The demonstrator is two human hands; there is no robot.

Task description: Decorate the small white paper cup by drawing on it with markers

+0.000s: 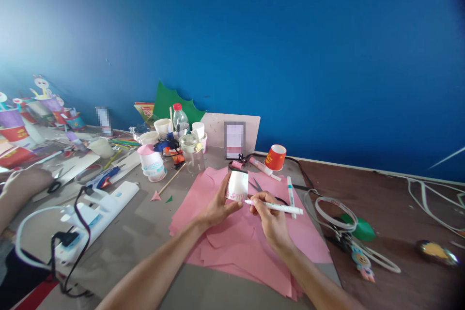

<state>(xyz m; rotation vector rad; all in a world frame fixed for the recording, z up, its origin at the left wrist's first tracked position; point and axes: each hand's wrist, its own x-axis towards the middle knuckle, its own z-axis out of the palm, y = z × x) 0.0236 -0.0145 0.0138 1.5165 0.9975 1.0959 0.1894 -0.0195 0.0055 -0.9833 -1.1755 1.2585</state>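
Note:
My left hand (217, 207) is closed around a white paper cup (238, 185), holding it tilted above sheets of pink paper (236, 242). My right hand (267, 213) grips a white marker (279, 207) with its tip touching the cup's lower edge, where pink marks show. Both hands hover over the pink sheets on the grey table (145, 232).
Scissors (257, 185), a second marker (289, 188) and a red paper cup (275, 157) lie beyond the pink sheets. A white power strip (98, 213), a glass jar (192, 152), a water bottle (179, 117), cups and a glue gun stand left. Another person's arm (22, 189) rests far left. Cables (341, 213) lie right.

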